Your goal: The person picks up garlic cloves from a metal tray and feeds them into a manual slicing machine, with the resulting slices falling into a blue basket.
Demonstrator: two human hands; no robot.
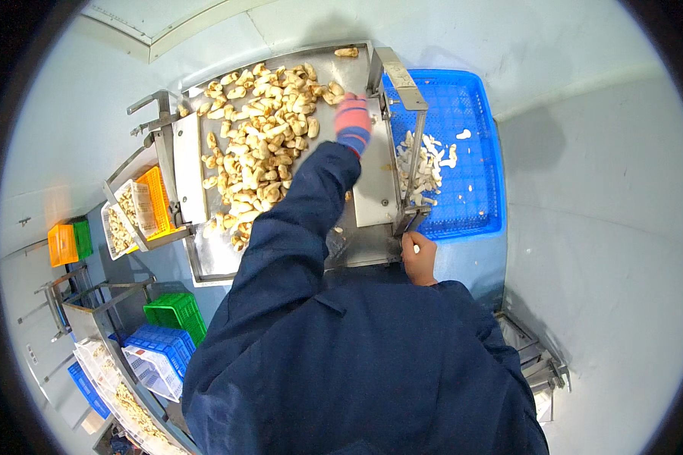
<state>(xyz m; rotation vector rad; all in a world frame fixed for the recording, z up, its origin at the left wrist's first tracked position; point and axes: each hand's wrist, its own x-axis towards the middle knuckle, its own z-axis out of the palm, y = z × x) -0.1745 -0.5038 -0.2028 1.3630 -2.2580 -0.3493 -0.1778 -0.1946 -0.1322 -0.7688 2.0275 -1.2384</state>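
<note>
My left hand (353,122), in a pink and blue striped glove, reaches over the metal tray table (341,250) at the left edge of a white cutting board (375,193). Its fingers are blurred, beside mushrooms at the right side of a large pile of brownish mushrooms (262,136); whether it holds one cannot be told. My bare right hand (419,259) is closed at the lower end of a hinged metal lever blade (414,165) mounted along the board's right edge. Beyond the blade, whitish trimmed pieces (424,165) lie in a blue plastic crate (478,199).
A second white board (188,170) with a metal lever frame (164,142) is fixed at the tray's left end. White (145,210) and orange (156,199) crates stand beyond it. Green (176,313) and blue crates (162,347) stand at lower left. Walls border the table behind and at right.
</note>
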